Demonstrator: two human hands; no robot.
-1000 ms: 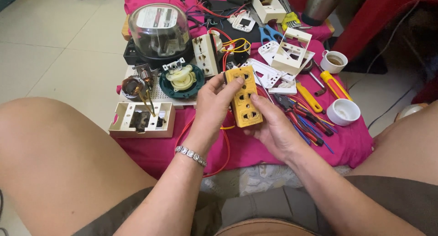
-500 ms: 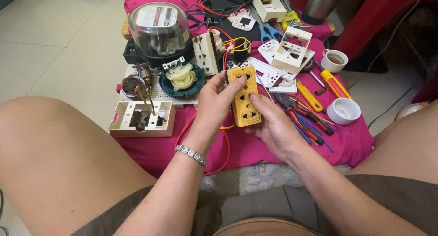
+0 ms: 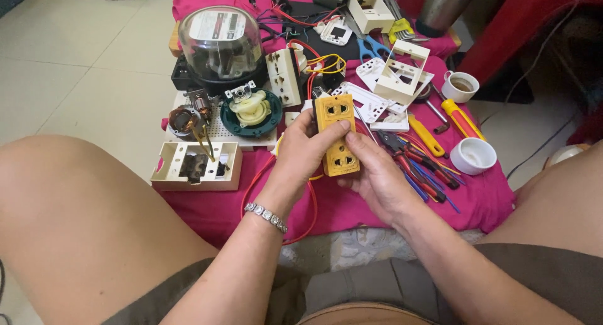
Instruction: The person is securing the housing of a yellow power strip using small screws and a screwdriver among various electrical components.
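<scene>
Barely anything has shifted since the earlier frames: both hands sit in the same place, the left thumb has only crept a little across the top of the orange socket strip (image 3: 337, 135). Left hand (image 3: 306, 150) closes around the strip's left edge, thumb over the upper outlet face. Right hand (image 3: 377, 180) cups it from below and from the right, thumb on the lower outlet. So both grips are closed on the strip, held upright above the pink cloth (image 3: 352, 205), just in front of the body.

Risks, as I judge them:
- Red wire (image 3: 311, 202) loops under the left wrist and appears to run up behind the strip (its end is hidden). A tug or turn could snag it on the bracelet (image 3: 266, 216) or drag nearby parts.
- Clutter is tight. Pliers and screwdrivers (image 3: 418, 162) lie just beside the right hand, so a swing right could scatter them.
- White cup (image 3: 473, 155) sits near the cloth's edge and could get knocked off.
- Wired white socket (image 3: 284, 77) and motor part on a green base (image 3: 254, 109) stand just behind, and a push forward could topple them.
- Thumb pressure on the outlet face alone could let the strip slip.
</scene>
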